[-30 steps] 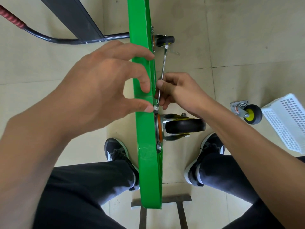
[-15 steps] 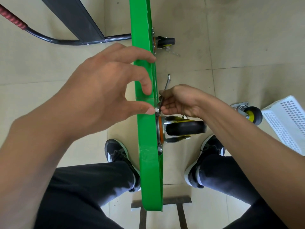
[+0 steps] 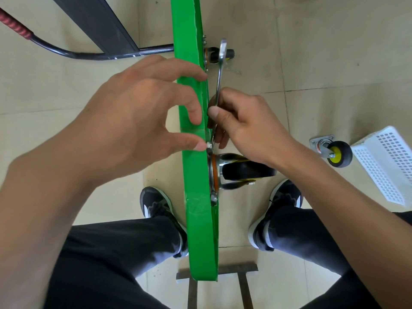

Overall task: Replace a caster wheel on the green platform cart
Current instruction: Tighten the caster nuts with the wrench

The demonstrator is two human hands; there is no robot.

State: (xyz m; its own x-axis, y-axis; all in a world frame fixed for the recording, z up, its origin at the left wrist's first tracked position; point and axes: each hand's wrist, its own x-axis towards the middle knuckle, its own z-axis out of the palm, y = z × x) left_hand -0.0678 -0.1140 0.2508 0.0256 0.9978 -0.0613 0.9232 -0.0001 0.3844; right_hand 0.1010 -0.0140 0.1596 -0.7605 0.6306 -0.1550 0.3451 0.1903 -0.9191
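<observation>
The wrench (image 3: 219, 70) has swung since half a second ago: then its handle was short and tilted close to the right hand (image 3: 243, 121), now it points far up along the green platform cart (image 3: 196, 175), as it did one second ago. I judge this as one more turn on the fastener at the mounting plate of the caster wheel (image 3: 243, 172), so the fixing is in progress, not finished. The right hand grips the wrench with curled fingers. The left hand (image 3: 142, 117) rests on the cart edge and its thumb presses the small bolt end (image 3: 208, 144). A second caster (image 3: 334, 152) lies on the floor beside a white basket (image 3: 383, 163). No writing or brand can be read.
</observation>
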